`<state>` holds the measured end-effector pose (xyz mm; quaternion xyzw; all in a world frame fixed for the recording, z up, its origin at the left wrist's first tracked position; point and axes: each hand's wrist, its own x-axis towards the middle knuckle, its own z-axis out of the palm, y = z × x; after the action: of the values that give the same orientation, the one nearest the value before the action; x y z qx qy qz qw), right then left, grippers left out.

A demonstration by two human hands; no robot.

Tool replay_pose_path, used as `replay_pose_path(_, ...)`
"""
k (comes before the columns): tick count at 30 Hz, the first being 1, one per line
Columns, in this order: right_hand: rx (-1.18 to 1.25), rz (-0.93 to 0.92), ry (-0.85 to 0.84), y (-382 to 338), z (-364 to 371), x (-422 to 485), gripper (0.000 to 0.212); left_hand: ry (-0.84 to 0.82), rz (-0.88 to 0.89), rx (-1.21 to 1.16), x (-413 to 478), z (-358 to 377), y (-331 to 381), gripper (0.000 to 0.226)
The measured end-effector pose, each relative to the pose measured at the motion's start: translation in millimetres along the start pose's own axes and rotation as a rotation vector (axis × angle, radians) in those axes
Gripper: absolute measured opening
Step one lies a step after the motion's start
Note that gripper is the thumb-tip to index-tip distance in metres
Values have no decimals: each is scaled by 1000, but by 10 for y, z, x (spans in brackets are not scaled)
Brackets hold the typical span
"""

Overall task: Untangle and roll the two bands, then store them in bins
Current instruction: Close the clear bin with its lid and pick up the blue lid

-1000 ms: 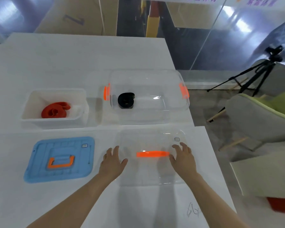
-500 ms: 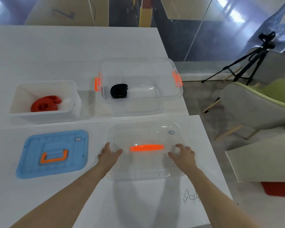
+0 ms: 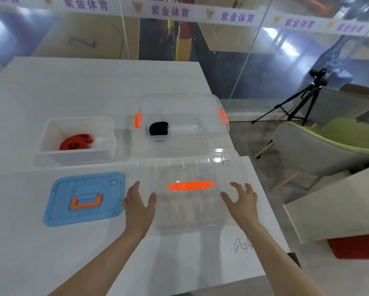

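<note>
Bands lie rolled in separate bins toward the far half of the table [image 3: 94, 82]: the red band [image 3: 75, 142] sits coiled in the white bin [image 3: 76, 157], left of centre, and the black band [image 3: 158, 128] sits coiled in the left end of the clear bin [image 3: 200, 107] with orange latches, close to the table's right edge. Both bands are well apart from the hands, which are at the near side. Between them a clear lid [image 3: 190, 167] with an orange handle [image 3: 191, 186] is held up, tilted, above the table near its right edge, just in front of the clear bin. The left hand [image 3: 139, 207] grips the lid's left end, fingers spread along its edge and thumb on top; the right hand [image 3: 241, 202] grips the right end the same way. A blue lid [image 3: 57, 210] with an orange handle lies flat on the table to the left of the left hand, in front of the white bin
</note>
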<state>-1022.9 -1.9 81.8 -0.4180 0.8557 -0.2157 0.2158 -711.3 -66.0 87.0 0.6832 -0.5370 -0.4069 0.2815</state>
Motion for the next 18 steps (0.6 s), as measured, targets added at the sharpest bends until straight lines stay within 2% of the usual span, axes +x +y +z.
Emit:
replay_pose_path(4,28,-39,59,-245,-167,64,55,83,88,-5,96,-150,268,60)
replay_pose_path(9,32,-72,71,-599,-245,472,52,80,96,-48,563,-321,653,57)
replay_pose_path(18,-52,-71,6,-1219,-328,1709,49,34,0,-54,1738,-392,1399,56)
